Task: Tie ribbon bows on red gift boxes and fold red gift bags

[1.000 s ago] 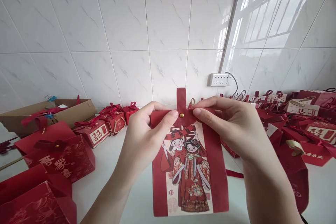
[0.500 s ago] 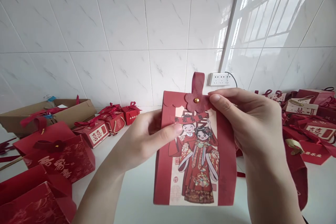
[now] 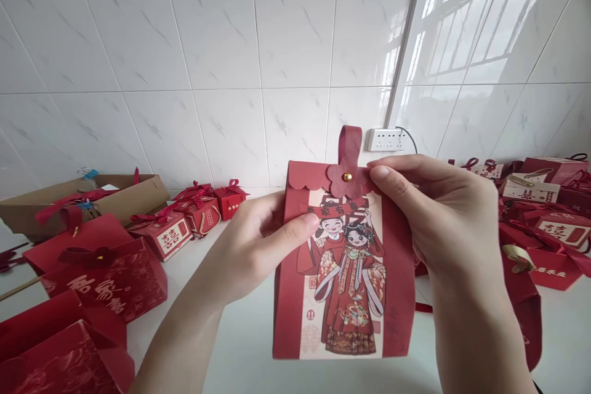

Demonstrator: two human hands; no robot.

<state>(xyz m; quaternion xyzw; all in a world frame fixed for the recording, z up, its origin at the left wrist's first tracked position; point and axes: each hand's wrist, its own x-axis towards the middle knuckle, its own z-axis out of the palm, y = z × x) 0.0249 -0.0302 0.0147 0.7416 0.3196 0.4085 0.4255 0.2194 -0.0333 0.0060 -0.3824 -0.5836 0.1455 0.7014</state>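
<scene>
A red paper gift box (image 3: 351, 283) with a printed cartoon couple in red robes is held upright above the white table. Its scalloped flap is folded down at the top, and a dark red flower-shaped strap (image 3: 348, 163) with a gold stud rises from it. On the box's left side, my left hand (image 3: 263, 246) has its thumb across the printed front and its fingers behind, out of sight. At the top right corner, my right hand (image 3: 429, 209) pinches the flap edge between thumb and forefinger.
Open red boxes (image 3: 106, 277) stand at the left. Behind them are a cardboard box (image 3: 129, 203) with ribbons and several small red boxes (image 3: 170, 234). More red gift boxes (image 3: 554, 228) crowd the right. A white power strip (image 3: 390, 140) is on the tiled wall.
The gift box has tilted very slightly, its lower edge shifting a little. Both hands keep the same hold on it.
</scene>
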